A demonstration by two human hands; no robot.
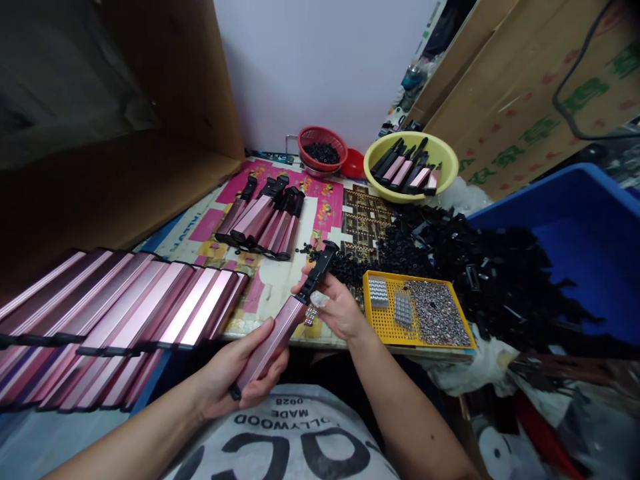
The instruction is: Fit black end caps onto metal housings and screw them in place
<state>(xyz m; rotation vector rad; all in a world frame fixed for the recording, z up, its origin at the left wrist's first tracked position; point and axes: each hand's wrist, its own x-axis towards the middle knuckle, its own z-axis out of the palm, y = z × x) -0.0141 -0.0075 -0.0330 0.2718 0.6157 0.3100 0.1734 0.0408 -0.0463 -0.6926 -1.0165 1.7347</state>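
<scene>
My left hand (240, 370) wraps around the lower part of a long pink metal bar (275, 340), which has a black plastic fitting (315, 272) at its upper end. My right hand (340, 307) is at the upper end of the bar, with its fingers against the bar near the black fitting. A small silvery piece (311, 315) shows just below my right hand, but I cannot tell what it is. The nearest things to my hands are a stack of finished-looking pink bars (120, 313) on the left and a yellow perforated tray (415, 310) of small metal parts on the right.
Several pink bars with black ends (260, 220) lie on a printed sheet at the back. A yellow basin (410, 163), a red basket (323, 150) of black parts, a heap of black plastic pieces (450, 267), and a blue bin (565, 247) surround the bench.
</scene>
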